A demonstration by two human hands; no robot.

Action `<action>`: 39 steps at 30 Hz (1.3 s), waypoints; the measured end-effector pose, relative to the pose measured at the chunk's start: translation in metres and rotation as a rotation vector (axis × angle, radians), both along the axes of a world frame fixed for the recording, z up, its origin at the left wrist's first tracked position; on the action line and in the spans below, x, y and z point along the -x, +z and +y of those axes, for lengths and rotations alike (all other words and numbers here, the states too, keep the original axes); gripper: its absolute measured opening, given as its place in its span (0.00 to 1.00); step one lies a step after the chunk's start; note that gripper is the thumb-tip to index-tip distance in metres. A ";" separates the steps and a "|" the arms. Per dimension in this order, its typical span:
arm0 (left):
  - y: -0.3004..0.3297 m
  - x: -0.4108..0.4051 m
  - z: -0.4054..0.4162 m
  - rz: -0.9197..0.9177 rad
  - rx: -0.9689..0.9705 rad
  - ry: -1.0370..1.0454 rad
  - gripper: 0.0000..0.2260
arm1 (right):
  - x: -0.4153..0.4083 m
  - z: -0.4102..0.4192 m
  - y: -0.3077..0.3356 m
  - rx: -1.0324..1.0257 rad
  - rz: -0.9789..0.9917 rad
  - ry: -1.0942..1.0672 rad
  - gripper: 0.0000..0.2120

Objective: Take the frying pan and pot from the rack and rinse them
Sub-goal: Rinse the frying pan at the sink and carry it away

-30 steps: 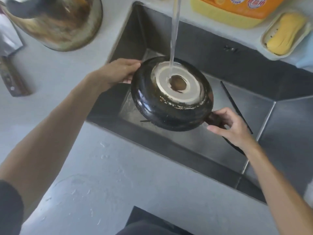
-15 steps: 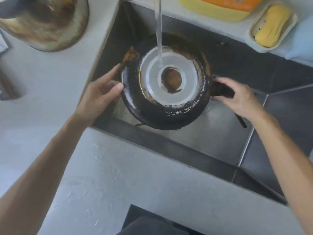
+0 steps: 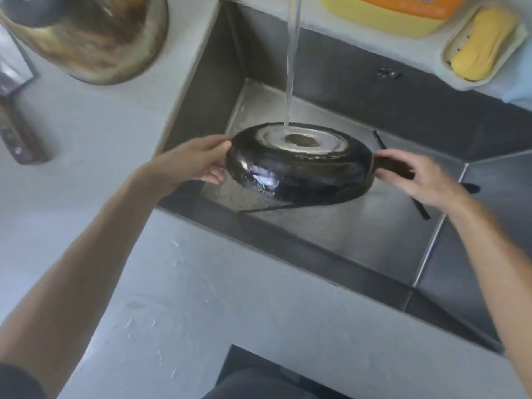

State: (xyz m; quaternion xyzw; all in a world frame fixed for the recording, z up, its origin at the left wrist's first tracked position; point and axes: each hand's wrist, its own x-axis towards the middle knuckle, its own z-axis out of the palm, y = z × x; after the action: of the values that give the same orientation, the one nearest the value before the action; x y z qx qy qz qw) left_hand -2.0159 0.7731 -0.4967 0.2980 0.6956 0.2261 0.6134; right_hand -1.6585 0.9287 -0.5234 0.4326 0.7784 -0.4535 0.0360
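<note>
A black frying pan (image 3: 299,174) is held upside down over the steel sink (image 3: 359,234), its pale ringed underside facing up. A stream of tap water (image 3: 291,67) falls onto the middle of that underside. My left hand (image 3: 193,162) grips the pan's left rim. My right hand (image 3: 423,180) is closed around the dark handle on the pan's right side. A stained metal pot (image 3: 95,36) stands on the counter at the upper left, apart from both hands.
A yellow-and-orange detergent bottle (image 3: 388,12) and a soap dish with a yellow bar (image 3: 483,44) sit behind the sink. A knife (image 3: 17,122) lies at the counter's left edge. Thin black strips (image 3: 417,205) lie in the basin. Grey counter (image 3: 201,298) runs in front.
The pan has tilted from facing me to nearly level with its underside up, and sits lower in the basin. Both hands kept their grip and moved with it.
</note>
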 end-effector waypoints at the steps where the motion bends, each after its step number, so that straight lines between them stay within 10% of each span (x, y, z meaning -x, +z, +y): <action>1: -0.006 -0.006 -0.006 -0.060 -0.008 -0.036 0.17 | -0.003 0.006 0.008 -0.047 -0.025 0.027 0.15; 7: -0.021 -0.025 -0.026 -0.121 -0.196 -0.092 0.33 | -0.001 0.018 0.038 -0.347 -0.008 0.090 0.19; 12: 0.001 -0.015 -0.024 0.303 -0.330 -0.138 0.54 | 0.010 0.012 0.025 -0.331 0.134 -0.006 0.21; 19: 0.064 -0.010 -0.010 0.876 -0.354 -0.307 0.53 | 0.023 -0.017 -0.023 0.046 0.127 -0.034 0.23; 22: 0.058 -0.010 -0.004 0.612 -0.097 -0.267 0.44 | 0.018 -0.024 -0.024 0.080 0.079 0.035 0.23; 25: 0.031 -0.011 -0.017 0.299 -0.017 -0.141 0.14 | 0.011 -0.020 -0.017 0.034 0.028 0.102 0.21; 32: -0.022 -0.021 -0.032 0.099 -0.027 -0.269 0.55 | 0.006 0.008 0.015 -0.280 0.072 0.076 0.20; 39: -0.008 -0.013 -0.028 0.255 -0.231 -0.271 0.58 | 0.007 0.002 0.002 -0.444 0.210 -0.009 0.20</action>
State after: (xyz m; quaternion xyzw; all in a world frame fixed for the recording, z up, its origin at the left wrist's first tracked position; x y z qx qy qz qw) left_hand -2.0027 0.7449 -0.5043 0.4833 0.6906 0.1800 0.5070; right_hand -1.6653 0.9306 -0.5219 0.3840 0.8565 -0.3137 -0.1432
